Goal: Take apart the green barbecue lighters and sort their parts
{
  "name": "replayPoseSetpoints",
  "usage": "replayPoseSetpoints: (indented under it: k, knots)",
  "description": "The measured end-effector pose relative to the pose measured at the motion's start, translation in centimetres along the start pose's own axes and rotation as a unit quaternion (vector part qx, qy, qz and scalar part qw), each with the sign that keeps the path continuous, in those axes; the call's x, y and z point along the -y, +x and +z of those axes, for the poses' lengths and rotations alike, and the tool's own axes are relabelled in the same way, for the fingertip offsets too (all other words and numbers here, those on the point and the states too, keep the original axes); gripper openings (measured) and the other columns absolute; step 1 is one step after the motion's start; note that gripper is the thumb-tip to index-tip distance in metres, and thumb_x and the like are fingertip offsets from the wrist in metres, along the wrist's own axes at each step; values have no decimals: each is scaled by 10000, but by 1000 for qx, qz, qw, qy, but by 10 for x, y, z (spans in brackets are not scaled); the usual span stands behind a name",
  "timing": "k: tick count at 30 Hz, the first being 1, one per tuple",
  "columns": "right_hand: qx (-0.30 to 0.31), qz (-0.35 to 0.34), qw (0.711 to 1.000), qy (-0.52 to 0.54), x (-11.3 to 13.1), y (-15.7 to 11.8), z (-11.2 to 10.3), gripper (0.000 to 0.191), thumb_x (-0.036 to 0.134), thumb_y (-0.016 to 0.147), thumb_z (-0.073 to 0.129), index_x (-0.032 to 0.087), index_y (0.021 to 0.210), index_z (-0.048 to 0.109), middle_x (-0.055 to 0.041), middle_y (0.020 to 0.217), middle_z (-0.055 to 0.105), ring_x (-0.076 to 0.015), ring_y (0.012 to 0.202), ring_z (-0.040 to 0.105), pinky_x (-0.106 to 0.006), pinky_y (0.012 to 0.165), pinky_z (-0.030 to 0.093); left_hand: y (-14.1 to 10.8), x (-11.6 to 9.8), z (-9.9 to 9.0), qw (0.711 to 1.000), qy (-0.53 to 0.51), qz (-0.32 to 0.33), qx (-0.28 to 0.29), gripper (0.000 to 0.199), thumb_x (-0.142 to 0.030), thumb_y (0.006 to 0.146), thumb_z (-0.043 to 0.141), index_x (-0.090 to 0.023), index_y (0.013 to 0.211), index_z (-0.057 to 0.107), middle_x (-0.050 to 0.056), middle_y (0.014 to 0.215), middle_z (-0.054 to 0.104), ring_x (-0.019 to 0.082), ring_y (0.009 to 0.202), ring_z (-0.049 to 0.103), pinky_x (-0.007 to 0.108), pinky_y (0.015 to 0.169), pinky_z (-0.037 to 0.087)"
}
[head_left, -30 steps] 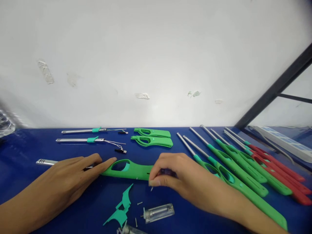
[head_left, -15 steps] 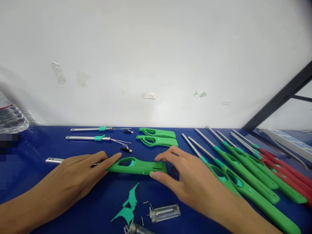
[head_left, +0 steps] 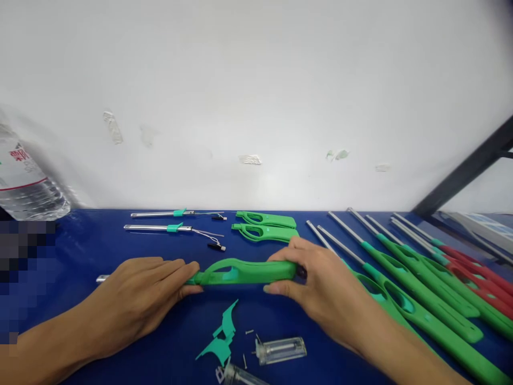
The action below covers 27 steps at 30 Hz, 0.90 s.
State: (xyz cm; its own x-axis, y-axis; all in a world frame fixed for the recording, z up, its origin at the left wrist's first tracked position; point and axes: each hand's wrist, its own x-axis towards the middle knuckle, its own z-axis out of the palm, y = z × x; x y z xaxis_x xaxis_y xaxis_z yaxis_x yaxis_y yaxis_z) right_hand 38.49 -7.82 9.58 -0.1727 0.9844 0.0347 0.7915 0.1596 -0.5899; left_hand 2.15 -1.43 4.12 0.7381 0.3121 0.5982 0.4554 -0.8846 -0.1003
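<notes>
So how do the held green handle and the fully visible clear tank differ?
The green handle is opaque; the clear tank is see-through. The handle is longer, the tank shorter. The handle is in the right hand; the tank lies untouched on the table. Both are elongated.

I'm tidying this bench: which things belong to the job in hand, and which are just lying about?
Likely the job's:
held green lighter (left hand, right hand)
green handles
metal tubes
teal pieces
clear tanks
screws

Likely just lying about:
bottle
other green lighters, red lighters, tubes fitted
</notes>
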Motion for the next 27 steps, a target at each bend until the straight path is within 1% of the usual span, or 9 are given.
replayPoseSetpoints:
  k: [3,6,8,10,12,14,15,20,27]
  knots:
    - [-100,-99,987,-74,-12,-1,0,283,46,1006,981,312,1090,938,5,1020,781,-213,782,738,-318,683,463,6,-1,0,1000,17,18,17,282,-385,1442,423,-261,1395,672,-45,989,890,160,690,839,309,676,642]
    - [-143,-161,969,-120,-22,0,1,340,-26,960,916,274,1114,876,-1,1060,830,-186,684,708,-313,628,462,8,-2,1,999,28,5,32,315,-375,1444,402,-232,1501,677,-34,1012,866,158,750,869,294,699,648]
    - [-126,-175,968,-128,-24,0,2,314,-4,991,909,262,1150,861,2,1087,880,-170,624,710,-321,616,493,7,-2,2,999,35,-5,38,345,-377,1445,392,-219,1546,682,-27,1034,845,154,770,876,290,683,636]
    - [-100,-172,972,-123,-24,1,3,210,131,1095,929,267,1251,893,-7,1145,943,-201,664,809,-346,647,576,4,-2,4,998,41,-19,40,372,-390,1446,387,-223,1561,698,-15,1094,839,146,749,862,300,645,621]
    - [-77,-164,977,-114,-22,1,4,190,313,1194,924,278,1380,935,-41,1263,994,-297,910,964,-403,778,706,1,-2,5,998,41,-30,40,389,-405,1442,412,-234,1614,716,4,1192,856,135,730,849,296,631,631]
    - [-52,-155,980,-111,-21,2,5,260,405,1250,893,271,1462,961,-78,1355,1005,-381,1166,1001,-482,944,782,1,-3,6,998,38,-33,33,403,-434,1439,440,-250,1654,728,9,1245,874,124,727,852,276,633,649]
    - [-36,-151,982,-111,-21,2,5,272,416,1268,880,264,1475,970,-92,1377,1003,-399,1221,998,-510,995,795,2,-4,6,999,35,-31,27,407,-448,1440,443,-254,1646,735,4,1242,885,123,741,867,267,647,662]
    - [14,-145,980,-135,-21,4,7,403,544,1194,994,294,1511,977,-110,1447,975,-430,1195,996,-577,1007,821,11,-9,3,1000,14,-12,-4,409,-448,1450,397,-261,1444,762,-29,1146,915,134,821,927,254,700,691]
    - [40,-147,971,-184,-17,4,10,278,343,1250,919,277,1520,929,-99,1421,938,-403,1114,996,-521,892,798,16,-7,1,1000,11,12,-2,352,-382,1449,405,-246,1445,730,-21,1143,912,138,929,934,260,863,723]
